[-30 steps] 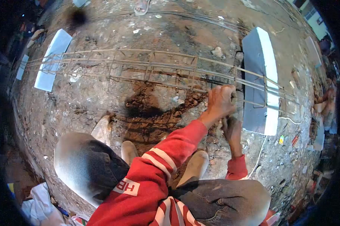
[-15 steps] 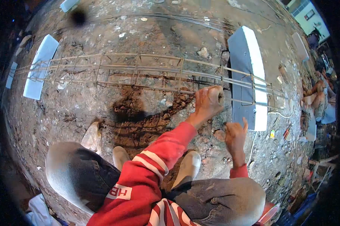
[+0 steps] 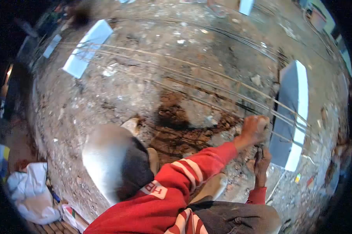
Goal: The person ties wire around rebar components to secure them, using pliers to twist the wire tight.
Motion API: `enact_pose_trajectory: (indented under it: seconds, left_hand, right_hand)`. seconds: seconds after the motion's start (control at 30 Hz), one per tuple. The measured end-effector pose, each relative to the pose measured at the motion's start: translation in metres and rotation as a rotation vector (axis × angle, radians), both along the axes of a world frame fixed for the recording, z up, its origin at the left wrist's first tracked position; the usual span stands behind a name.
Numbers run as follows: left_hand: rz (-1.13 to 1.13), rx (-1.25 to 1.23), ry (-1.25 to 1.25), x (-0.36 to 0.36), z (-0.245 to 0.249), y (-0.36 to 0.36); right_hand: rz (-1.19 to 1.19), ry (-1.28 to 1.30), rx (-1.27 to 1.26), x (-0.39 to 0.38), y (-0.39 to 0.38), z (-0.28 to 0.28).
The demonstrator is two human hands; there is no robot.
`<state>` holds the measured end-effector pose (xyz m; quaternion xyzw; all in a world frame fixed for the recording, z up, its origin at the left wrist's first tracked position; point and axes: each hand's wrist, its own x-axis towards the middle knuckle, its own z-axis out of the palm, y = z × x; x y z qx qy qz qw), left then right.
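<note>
A long rebar cage (image 3: 207,84) of thin steel bars and stirrups runs left to right ahead of my knees. My left hand (image 3: 254,130), in a red sleeve, is closed around its lower near bar, close to the right-hand block. Just below it, my right hand (image 3: 261,163) has its fingers bent together. A small dark item shows at those fingers, too blurred to name. The cage's right end lies over a white-topped block (image 3: 300,117), and its left part crosses another pale block (image 3: 88,48).
Loose steel rods (image 3: 238,37) lie on the rough ground beyond the cage. A dug patch of dark soil (image 3: 174,115) is in front of my feet. White sacks (image 3: 31,191) lie at lower left. A further pale block (image 3: 246,6) stands at the top.
The view has swung left, so the cage and blocks appear farther right and tilted. My right hand has come up closer beneath the left, and its raised finger is now bent in.
</note>
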<state>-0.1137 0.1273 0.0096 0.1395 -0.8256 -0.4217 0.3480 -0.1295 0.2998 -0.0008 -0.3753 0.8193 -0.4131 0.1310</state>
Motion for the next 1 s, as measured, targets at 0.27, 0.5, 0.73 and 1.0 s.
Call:
enact_pose_trajectory:
  seconds: [0.27, 0.5, 0.73, 1.0]
  left_hand:
    - [0.167, 0.010, 0.117, 0.004, 0.000, 0.013]
    - [0.187, -0.036, 0.185, -0.018, -0.035, 0.019]
    - [0.153, -0.131, 0.235, -0.029, -0.065, 0.022]
    - [0.089, -0.109, 0.236, -0.020, -0.066, 0.018]
  right_hand:
    - [-0.163, 0.158, 0.544, 0.062, 0.070, -0.066]
    - [-0.116, 0.112, 0.794, 0.051, 0.099, -0.040]
    - [-0.392, -0.690, 0.209, 0.075, 0.077, -0.042]
    - [-0.598, -1.033, -0.445, -0.021, -0.031, -0.034]
